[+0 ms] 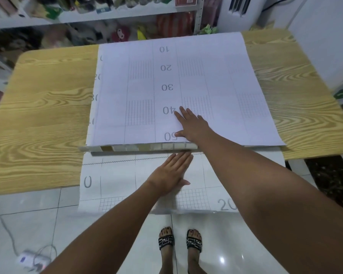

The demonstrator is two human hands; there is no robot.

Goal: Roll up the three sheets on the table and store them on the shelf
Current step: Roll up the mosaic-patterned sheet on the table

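Dim, soft light; floor (pixel 222 260) glare; blurred, wide-angle-bent edges.

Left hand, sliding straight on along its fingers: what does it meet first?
Left hand likely meets the tile-patterned strip at the near edge of the top sheet, just ahead of it.

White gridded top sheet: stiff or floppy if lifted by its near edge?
Probably floppy: the white gridded top sheet looks thin and lies flat on the wood-grain table. Likely light and apt to slide; the right hand presses flat on it.
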